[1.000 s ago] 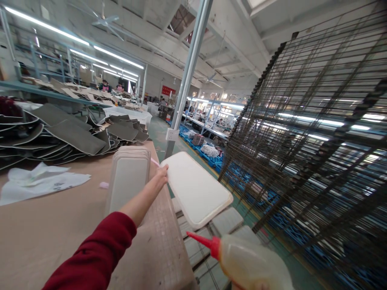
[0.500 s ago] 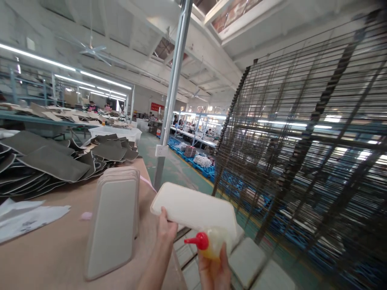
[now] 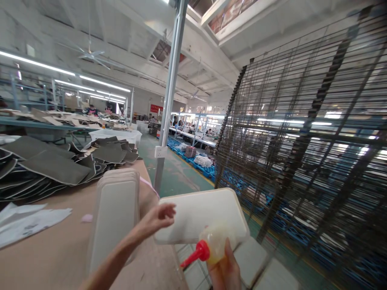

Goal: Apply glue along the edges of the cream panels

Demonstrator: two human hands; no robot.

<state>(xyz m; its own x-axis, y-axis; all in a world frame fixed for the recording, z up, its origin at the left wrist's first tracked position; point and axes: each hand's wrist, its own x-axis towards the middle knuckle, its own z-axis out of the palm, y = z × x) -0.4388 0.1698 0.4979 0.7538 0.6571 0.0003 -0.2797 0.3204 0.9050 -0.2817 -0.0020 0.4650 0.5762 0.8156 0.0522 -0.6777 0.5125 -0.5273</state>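
My right hand (image 3: 225,268) grips a squeeze bottle (image 3: 216,243) of yellowish liquid, its red nozzle (image 3: 196,253) pointing down and left. Behind the bottle is a pale flat panel (image 3: 208,205) with rounded corners, tilted up at its right end. Whether my right fingers also support it is hidden. Over the panel's left end, my left hand (image 3: 163,217) is raised with loosely bent fingers and holds nothing. To the left, a stack of similar panels (image 3: 116,217) lies on the brown tabletop (image 3: 54,257).
Dark grey cut pieces (image 3: 57,165) are heaped on the table's left, near a white sheet (image 3: 33,221). A metal post (image 3: 171,92) rises beyond the table. At right stands a tall wire rack (image 3: 290,133), with more pale panels (image 3: 249,259) low down in front of it.
My left hand has let go of the panel's left end and moved left and up. The panel's right end has swung up, and the bottle's nozzle has tipped further down.
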